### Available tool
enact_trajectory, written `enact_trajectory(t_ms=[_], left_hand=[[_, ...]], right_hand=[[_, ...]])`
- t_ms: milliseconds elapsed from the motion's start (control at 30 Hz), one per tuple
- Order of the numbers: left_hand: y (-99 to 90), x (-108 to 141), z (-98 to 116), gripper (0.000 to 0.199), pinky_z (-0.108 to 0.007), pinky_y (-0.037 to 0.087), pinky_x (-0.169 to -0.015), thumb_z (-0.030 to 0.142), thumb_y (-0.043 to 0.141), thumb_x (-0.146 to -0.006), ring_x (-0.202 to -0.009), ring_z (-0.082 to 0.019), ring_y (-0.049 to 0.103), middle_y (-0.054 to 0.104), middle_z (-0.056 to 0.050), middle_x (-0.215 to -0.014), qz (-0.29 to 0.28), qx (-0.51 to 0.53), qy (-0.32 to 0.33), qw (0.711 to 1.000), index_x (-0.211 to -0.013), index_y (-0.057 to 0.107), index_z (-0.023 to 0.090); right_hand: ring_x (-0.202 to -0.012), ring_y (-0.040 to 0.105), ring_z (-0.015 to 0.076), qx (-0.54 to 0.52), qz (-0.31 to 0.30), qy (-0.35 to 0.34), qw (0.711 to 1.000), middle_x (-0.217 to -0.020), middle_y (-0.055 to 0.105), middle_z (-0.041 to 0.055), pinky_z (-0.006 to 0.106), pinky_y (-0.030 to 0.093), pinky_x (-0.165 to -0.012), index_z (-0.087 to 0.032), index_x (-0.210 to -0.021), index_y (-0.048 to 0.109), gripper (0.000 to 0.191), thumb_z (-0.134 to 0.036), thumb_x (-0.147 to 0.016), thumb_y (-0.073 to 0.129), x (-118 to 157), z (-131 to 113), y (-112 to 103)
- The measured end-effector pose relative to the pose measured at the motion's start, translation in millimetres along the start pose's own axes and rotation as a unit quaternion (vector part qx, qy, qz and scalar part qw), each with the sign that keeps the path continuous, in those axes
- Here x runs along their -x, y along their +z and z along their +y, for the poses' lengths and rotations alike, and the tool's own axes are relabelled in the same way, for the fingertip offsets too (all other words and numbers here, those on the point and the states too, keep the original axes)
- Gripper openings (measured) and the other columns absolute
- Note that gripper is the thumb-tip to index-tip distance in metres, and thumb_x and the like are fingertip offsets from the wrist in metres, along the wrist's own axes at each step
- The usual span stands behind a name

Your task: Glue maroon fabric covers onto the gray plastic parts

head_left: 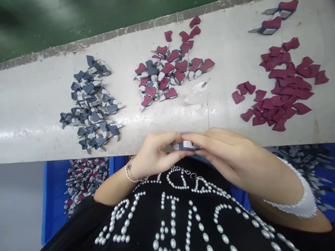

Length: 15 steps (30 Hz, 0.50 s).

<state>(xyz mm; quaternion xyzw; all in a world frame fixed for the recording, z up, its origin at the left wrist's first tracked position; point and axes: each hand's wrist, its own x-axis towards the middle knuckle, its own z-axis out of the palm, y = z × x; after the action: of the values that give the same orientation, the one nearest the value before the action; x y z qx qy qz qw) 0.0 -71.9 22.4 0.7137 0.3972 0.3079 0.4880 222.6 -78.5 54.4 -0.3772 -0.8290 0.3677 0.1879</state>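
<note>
At the table's front edge, my left hand (163, 151) and my right hand (227, 153) meet around one small grey-and-dark-blue plastic part (186, 145). The thumb and fingers of my left hand pinch its left end. My right fingers press on its other end from above and below. Much of the part is hidden by my fingers. Beyond my hands lies a pile of similar parts with dark red faces (169, 68). To the left is a heap of dark blue and grey parts (91, 104). Loose dark red curved pieces (284, 94) are heaped on the right.
A small clear bottle with a needle tip (200, 87) stands beyond my hands on the white table (34, 115). Two red-faced parts (270, 26) lie at the far right. Below the table edge are a blue bin (53, 202) of mixed parts and another blue bin at right.
</note>
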Motion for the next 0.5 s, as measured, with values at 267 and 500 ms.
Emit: enact_trajectory(t_ms=[267,500], left_hand=[[6.4,-4.3,-3.4,0.019,-0.018,0.048,-0.047,0.029,0.082,-0.078,-0.052,-0.008,0.059,0.069,0.001,-0.063,0.015,0.073,-0.065,0.995,-0.075,0.068,0.015],[-2.0,-3.2,-3.0,0.024,-0.022,0.054,-0.057,0.027,0.071,-0.09,-0.061,-0.011,0.066,0.078,-0.003,-0.08,-0.026,-0.007,-0.001,1.0,-0.111,0.073,0.016]], right_hand=[[-0.104,0.068,0.0251,0.005,0.007,-0.001,1.0,-0.115,0.073,0.0065,0.04,0.059,-0.088,-0.026,-0.138,0.057,0.046,-0.007,-0.098,0.046,-1.5,0.7,-0.8],[-0.103,0.068,0.0246,0.001,0.019,0.018,1.0,-0.114,0.072,0.0072,0.038,0.058,-0.087,-0.027,-0.138,0.056,0.042,-0.012,-0.1,0.046,-2.2,0.6,-2.3]])
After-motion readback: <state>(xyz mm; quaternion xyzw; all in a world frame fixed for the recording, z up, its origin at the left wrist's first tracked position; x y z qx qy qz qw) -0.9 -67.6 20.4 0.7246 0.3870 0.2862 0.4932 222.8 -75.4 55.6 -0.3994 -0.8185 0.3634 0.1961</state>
